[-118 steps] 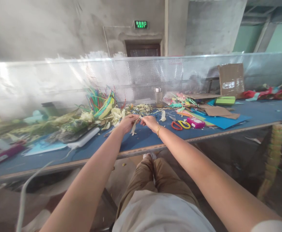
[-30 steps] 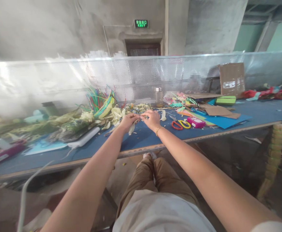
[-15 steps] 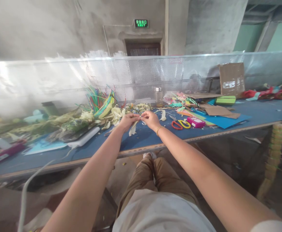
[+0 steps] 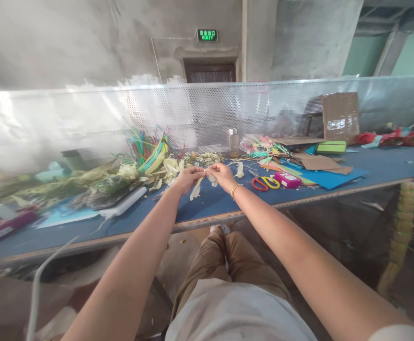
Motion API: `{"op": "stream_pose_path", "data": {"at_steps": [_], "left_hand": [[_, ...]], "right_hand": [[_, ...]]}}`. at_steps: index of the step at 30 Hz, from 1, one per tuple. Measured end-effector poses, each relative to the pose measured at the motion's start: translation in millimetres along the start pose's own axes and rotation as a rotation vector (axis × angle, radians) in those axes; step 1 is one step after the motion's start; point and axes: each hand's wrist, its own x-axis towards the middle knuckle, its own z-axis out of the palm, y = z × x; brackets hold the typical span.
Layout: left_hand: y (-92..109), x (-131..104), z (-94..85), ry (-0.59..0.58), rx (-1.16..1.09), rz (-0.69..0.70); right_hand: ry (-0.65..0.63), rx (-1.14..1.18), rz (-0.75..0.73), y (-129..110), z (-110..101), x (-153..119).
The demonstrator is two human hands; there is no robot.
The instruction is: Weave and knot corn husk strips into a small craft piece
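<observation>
Over the blue tabletop, my left hand [image 4: 188, 179] and my right hand [image 4: 223, 176] meet fingertip to fingertip, both closed in a pinch. A pale cream strip [image 4: 195, 189], perhaps crepe paper or fabric, hangs below the fingers. Another bit of the pale material [image 4: 212, 180] shows beside the right fingers. What exactly lies between the fingertips is too small to make out. A similar loose pale piece [image 4: 240, 169] lies to the right of my right hand. Scissors [image 4: 260, 183] with red and yellow handles rest further right.
The blue table [image 4: 207, 207] runs across the view. A bottle [image 4: 233, 143] stands behind my hands. Left are colourful stems [image 4: 150, 147], greenish material [image 4: 100, 187] and a white power strip [image 4: 123, 202]. A magenta box [image 4: 287, 180] and blue sheets [image 4: 335, 177] lie right.
Both hands stay in nearly the same place. The right fingers have shifted slightly, and more of the pale material shows beneath them.
</observation>
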Motion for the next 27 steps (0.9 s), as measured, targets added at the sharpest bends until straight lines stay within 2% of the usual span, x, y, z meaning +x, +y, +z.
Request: {"op": "stream_pose_path", "data": {"at_steps": [5,14,18,22,27], "left_hand": [[0.1,-0.3,0.0,0.007,-0.006,0.028],[1.6,-1.3,1.0,0.033,-0.076,0.042],[2.9,-2.8,1.3,0.021,-0.039,0.018],[1.9,-2.2,0.0,0.034,-0.005,0.05],[-1.0,-0.4,-1.9,0.016,0.169,0.055]], "right_hand": [[-0.065,0.05,0.014,-3.2,0.0,-2.2],[-0.04,0.066,0.042,-1.9,0.9,-1.2],[-0.015,0.03,0.038,-0.8,0.4,-0.1],[-0.018,-0.003,0.006,0.9,0.4,0.6],[-0.012,-0.083,-0.019,0.2,0.4,-1.4]]}}
